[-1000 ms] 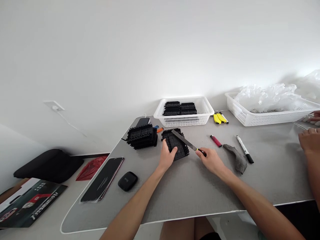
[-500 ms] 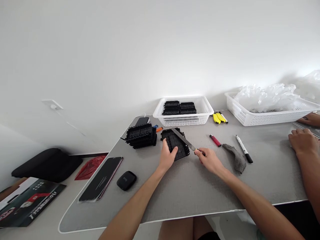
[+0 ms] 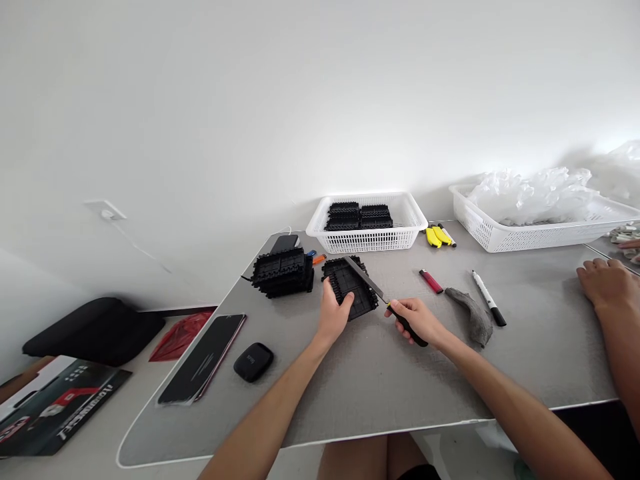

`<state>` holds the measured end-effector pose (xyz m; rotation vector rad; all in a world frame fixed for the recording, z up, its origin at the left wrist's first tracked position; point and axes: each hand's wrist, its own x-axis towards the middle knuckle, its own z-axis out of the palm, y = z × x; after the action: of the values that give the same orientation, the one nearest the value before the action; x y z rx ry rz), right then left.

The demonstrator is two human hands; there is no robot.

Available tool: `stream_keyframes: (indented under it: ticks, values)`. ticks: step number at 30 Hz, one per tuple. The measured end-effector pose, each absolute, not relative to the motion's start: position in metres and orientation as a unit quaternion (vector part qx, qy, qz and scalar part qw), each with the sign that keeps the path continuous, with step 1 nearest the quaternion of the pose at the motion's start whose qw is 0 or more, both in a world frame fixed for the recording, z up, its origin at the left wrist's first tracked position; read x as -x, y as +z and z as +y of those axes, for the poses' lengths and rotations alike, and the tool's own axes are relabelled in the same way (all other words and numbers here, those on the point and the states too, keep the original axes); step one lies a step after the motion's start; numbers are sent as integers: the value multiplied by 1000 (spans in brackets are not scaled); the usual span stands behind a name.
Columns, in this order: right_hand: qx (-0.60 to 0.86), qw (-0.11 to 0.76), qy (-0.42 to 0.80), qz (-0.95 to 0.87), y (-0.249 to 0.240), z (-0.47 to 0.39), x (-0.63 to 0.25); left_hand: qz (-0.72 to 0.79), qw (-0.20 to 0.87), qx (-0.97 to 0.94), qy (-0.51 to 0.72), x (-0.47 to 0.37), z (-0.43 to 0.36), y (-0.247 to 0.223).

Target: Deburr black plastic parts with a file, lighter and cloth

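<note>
Filing, seemingly: left grip (image 3: 335, 312) clasps toothed black panel (image 3: 363, 301); right grip (image 3: 414, 321) holds file (image 3: 365, 277) across it; next stroke wants steadiness.

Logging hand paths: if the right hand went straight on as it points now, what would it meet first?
Probably the right edge of the black plastic part held by the left hand; the file in the right hand overlaps it in view, though depth is unclear.

Hands (image 3: 334, 313) with file (image 3: 364, 276), black part (image 3: 362, 303)
</note>
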<state>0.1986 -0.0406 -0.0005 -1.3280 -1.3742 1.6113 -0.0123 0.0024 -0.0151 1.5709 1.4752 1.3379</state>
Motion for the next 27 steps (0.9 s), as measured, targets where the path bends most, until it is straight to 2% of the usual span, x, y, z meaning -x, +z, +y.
stream_keyframes:
  ticks: [8, 15, 19, 27]
  values:
    - [531, 380, 512, -559, -9, -36, -197, 553, 322, -565, 521, 12, 3, -17]
    - [513, 418, 504, -555, -11, -36, -189, 482, 472, -496, 547, -1, -1, -23]
    - [529, 445, 486, -535, -9, -36, -189, 449, 556, -493, 496, -3, -6, -25]
    - [523, 508, 511, -455, -7, -31, -197, 387, 633, -508, 437, -2, -15, -7]
